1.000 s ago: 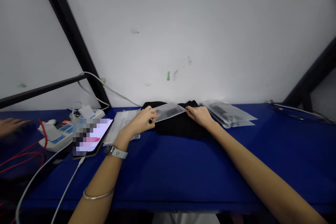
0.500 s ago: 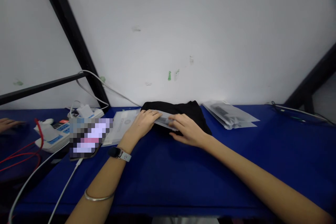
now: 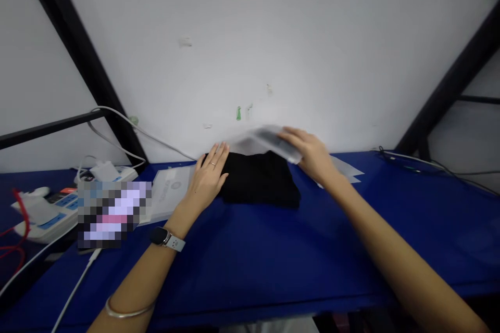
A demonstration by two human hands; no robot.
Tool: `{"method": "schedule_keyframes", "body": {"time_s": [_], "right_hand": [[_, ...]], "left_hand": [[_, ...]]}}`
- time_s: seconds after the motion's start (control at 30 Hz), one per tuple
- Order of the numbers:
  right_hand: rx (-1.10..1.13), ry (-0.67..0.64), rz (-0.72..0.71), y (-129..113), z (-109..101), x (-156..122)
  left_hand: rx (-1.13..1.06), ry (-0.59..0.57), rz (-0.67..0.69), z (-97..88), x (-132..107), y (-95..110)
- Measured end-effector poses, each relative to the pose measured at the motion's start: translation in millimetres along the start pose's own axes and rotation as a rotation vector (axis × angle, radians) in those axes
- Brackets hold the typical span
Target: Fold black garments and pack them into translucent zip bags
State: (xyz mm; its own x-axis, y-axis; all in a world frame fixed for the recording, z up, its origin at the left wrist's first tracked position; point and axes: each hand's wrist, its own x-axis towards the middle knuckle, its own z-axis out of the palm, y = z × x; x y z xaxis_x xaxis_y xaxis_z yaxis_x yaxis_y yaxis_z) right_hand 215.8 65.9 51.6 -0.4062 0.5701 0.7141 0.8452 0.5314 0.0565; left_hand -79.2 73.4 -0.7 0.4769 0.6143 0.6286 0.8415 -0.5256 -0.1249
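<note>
Blue bench (image 3: 250, 270): I log folded black garment (image 3: 258, 182) at 12 o'c, L hand (image 3: 205, 179) open against it; R hand (image 3: 308, 153) clamped on frosted bag (image 3: 265, 140), held above, bag empty-looking? can't tell.

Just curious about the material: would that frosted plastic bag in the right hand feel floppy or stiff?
The frosted plastic bag, held up by the right hand, is probably light, since one hand carries it. Its thin film likely flops, though the dark contents may stiffen it.

Your right hand (image 3: 310, 153) has lifted the frosted plastic bag (image 3: 269, 140) up off the black cloth (image 3: 258, 182), and your left hand (image 3: 207, 174) has let go, now resting open against the cloth's left side.
</note>
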Motion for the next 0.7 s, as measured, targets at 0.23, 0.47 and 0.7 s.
{"method": "schedule_keyframes", "body": {"time_s": [0.23, 0.47, 0.7], "right_hand": [[-0.357, -0.272, 0.328, 81.2, -4.1, -57.6], [-0.112, -0.684, 0.512, 99.5, -11.2, -65.1], [-0.098, -0.613, 0.527, 117.0, 7.6, -46.6]], "left_hand": [[-0.079, -0.201, 0.079, 17.2, -9.6, -2.1], [-0.284, -0.553, -0.012, 17.3, -12.1, 2.4], [-0.382, -0.645, -0.037, 4.4, -10.3, 11.1]]}}
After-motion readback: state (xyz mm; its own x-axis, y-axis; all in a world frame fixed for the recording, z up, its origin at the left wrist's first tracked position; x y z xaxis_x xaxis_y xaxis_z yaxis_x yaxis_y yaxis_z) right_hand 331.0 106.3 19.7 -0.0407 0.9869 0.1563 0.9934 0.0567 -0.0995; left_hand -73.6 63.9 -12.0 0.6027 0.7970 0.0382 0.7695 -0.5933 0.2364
